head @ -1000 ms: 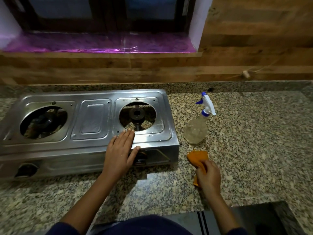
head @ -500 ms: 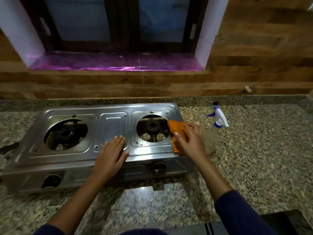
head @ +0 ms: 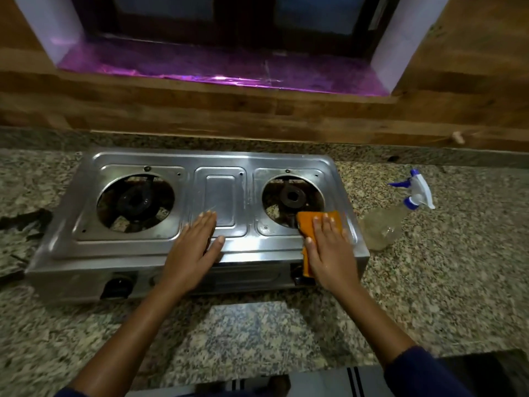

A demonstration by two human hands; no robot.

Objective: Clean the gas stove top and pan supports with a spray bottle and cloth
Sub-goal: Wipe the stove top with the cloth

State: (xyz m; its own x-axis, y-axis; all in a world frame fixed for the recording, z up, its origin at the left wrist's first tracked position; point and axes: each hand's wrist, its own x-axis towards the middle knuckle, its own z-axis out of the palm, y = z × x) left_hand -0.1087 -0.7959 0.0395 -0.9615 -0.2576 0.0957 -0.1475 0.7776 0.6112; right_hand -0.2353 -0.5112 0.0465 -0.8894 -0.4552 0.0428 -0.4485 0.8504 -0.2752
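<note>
A steel two-burner gas stove point(head: 220, 193) sits on the granite counter, with both burner holes bare of pan supports. My right hand point(head: 329, 250) presses an orange cloth point(head: 306, 222) flat on the stove's front right corner, beside the right burner point(head: 292, 194). The cloth hangs a little over the front edge. My left hand point(head: 191, 250) lies flat, fingers spread, on the stove's front middle, holding nothing. A clear spray bottle point(head: 383, 227) with a blue and white trigger head stands on the counter just right of the stove.
The granite counter point(head: 443, 282) stretches to the right and front of the stove. A wooden wall and a purple window sill point(head: 217, 70) lie behind. Dark pieces point(head: 25, 219) rest on the counter left of the stove.
My right hand lifted the orange cloth from the counter onto the stove's right front corner and now presses it flat. My left hand shifted left along the front edge. The view tilted up.
</note>
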